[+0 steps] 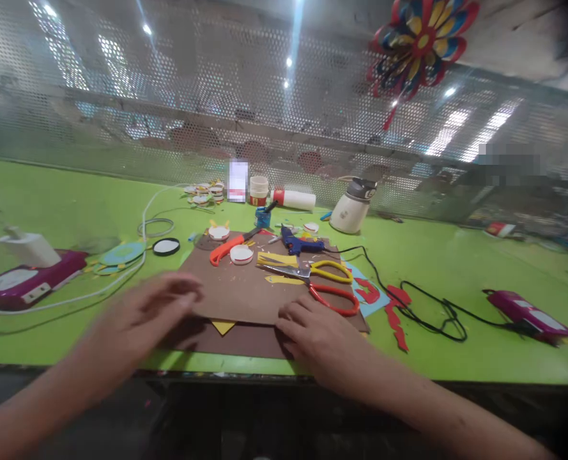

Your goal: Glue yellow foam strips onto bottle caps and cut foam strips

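Observation:
A brown board (245, 297) lies on the green table, its front edge a little above a second brown sheet (259, 345). My right hand (312, 332) has its fingers curled over that front edge, near the right corner. My left hand (154, 313), slightly blurred, hovers by the left edge with fingers apart and nothing visible in it. On the board rest scissors (334, 291) with one yellow and one red handle, an orange-handled cutter (226, 249), a white disc (241, 254), yellow paper strips (278, 259) and a blue glue gun (303, 244). A yellow corner (223, 327) pokes out underneath.
Purple power strips stand left (39, 281) and right (528, 313), with cables across the table. Behind the board are a blue jar (263, 218), a paper cup (259, 190), a lit phone (238, 181) and a white bottle (349, 211). Red scraps (397, 326) lie right.

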A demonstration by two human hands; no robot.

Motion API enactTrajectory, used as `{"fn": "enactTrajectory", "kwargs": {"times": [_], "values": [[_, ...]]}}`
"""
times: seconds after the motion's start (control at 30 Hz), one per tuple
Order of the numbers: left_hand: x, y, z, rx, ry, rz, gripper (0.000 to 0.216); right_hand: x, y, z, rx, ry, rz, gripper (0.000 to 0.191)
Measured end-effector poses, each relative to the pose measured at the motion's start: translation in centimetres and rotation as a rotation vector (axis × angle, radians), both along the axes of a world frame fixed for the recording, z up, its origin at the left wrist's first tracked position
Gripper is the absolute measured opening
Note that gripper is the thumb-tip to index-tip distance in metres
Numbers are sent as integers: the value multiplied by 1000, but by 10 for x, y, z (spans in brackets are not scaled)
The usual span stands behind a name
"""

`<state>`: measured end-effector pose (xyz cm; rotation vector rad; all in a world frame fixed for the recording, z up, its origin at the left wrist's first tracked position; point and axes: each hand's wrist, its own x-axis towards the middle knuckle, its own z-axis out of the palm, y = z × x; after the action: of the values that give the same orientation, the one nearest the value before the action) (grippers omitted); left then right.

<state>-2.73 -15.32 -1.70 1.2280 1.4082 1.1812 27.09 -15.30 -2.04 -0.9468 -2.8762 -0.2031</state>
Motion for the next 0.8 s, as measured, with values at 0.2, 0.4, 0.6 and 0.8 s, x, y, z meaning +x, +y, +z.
{"fn": "enactTrajectory", "kwargs": {"times": [0.2,0.4,0.6,0.8], "values": [[32,55,-6,366,947,-829,27,4,2,29,-247,3,-105,16],[49,76,8,423,949,-939,27,13,14,65,-174,260,-155,23],[63,87,2,452,911,-1036,28,17,67,60,-161,573,-218,26],[60,90,-8,381,778,-1026,28,14,108,32,-250,866,-418,29]]}}
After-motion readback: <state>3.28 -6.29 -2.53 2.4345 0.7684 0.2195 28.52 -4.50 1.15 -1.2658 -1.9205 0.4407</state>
